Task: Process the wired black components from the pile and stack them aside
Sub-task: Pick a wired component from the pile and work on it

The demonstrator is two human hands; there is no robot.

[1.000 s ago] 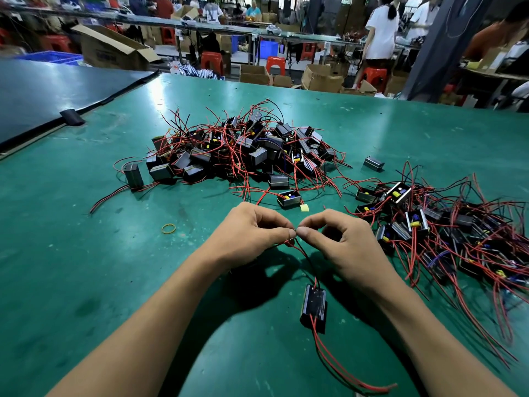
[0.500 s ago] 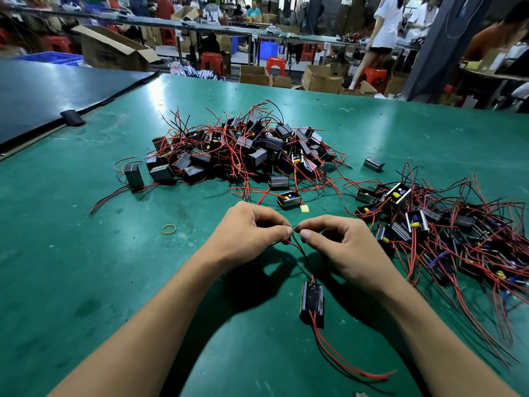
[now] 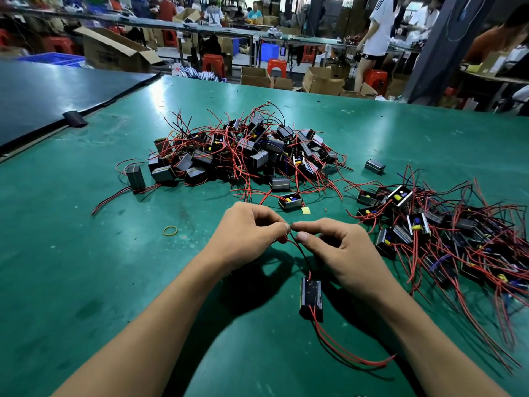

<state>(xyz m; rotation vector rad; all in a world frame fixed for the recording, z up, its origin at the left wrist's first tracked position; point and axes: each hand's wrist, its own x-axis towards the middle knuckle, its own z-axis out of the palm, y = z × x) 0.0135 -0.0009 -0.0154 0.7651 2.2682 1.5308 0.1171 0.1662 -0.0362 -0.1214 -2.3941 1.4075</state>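
Observation:
A black box-shaped component (image 3: 311, 296) hangs just above the green table (image 3: 86, 253) from its red and black wires. My left hand (image 3: 246, 236) and my right hand (image 3: 337, 247) meet fingertip to fingertip, each pinching the upper wire ends between thumb and forefinger. More red wires trail from the component toward me. A large pile of wired black components (image 3: 243, 150) lies at the table's middle. A second spread of them (image 3: 446, 230) lies to the right of my right hand.
A yellow rubber band (image 3: 170, 230) lies left of my left hand. A small yellow scrap (image 3: 305, 210) and a lone open component (image 3: 290, 200) sit just beyond my fingers. One black block (image 3: 375, 166) lies apart. A dark mat (image 3: 43, 96) covers the far left.
The hanging component has risen slightly and shifted a little away from me. Both hands stay together pinching the wire ends, with small finger movements.

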